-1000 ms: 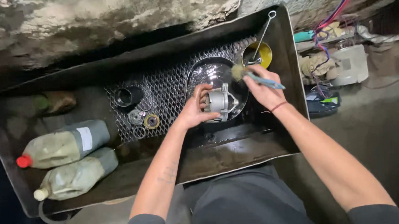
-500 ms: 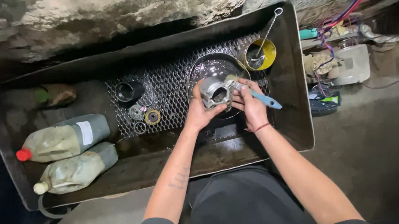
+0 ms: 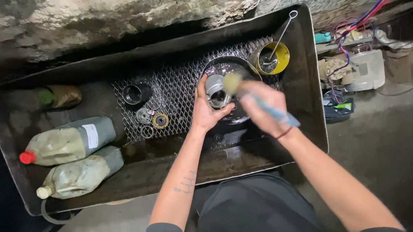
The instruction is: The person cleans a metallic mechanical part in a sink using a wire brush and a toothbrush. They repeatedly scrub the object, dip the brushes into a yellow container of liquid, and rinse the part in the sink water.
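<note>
My left hand (image 3: 205, 109) grips a grey metal housing part (image 3: 214, 89) over a dark round basin (image 3: 234, 67) that sits on a wire mesh. My right hand (image 3: 262, 109) is blurred and holds a blue-handled brush (image 3: 269, 109), whose pale bristle head (image 3: 231, 81) is against the metal part. Both hands are inside a big dark metal tray (image 3: 308, 77).
On the mesh (image 3: 177, 91) lie a black cup-shaped part (image 3: 134, 93) and small rings and bearings (image 3: 152, 121). A yellow tin (image 3: 278, 55) with a wire-handled tool stands at the back right. Two grimy plastic jugs (image 3: 71, 139) lie at the left. Wires and a motor part (image 3: 350, 71) are outside the tray.
My right hand has swung the brush from beside the part onto it, with quick strokes. My left hand has turned the part a little and kept hold of it.
</note>
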